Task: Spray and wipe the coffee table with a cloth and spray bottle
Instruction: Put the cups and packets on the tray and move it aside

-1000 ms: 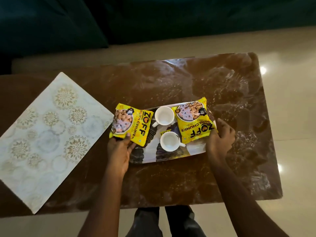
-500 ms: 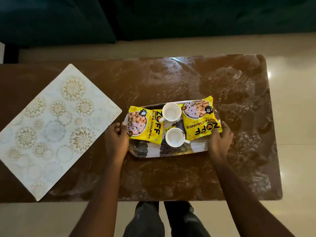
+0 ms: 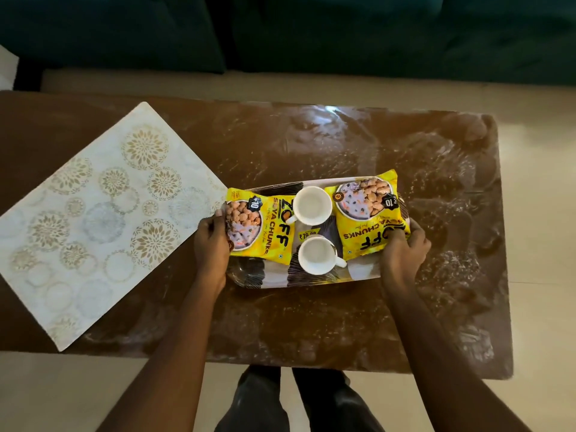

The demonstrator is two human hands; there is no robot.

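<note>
A glossy brown coffee table (image 3: 311,322) fills the view. On its middle sits a patterned tray (image 3: 311,280) carrying two white cups (image 3: 311,205) and two yellow snack packets (image 3: 258,226). My left hand (image 3: 210,244) grips the tray's left end, fingers curled over the rim beside the left packet. At the tray's right end my right hand (image 3: 403,247) holds the rim, its fingers lying on the right packet (image 3: 367,210). No cloth or spray bottle is in view.
A white placemat (image 3: 93,219) with gold floral circles lies angled on the table's left part, its corner close to the tray. A dark green sofa (image 3: 280,29) runs along the far side. Pale floor tiles surround the table; my legs (image 3: 296,400) stand at the near edge.
Both hands have taken hold of the tray's ends. The left hand moved from the left packet to the rim. The tray sits slightly farther from the near edge.
</note>
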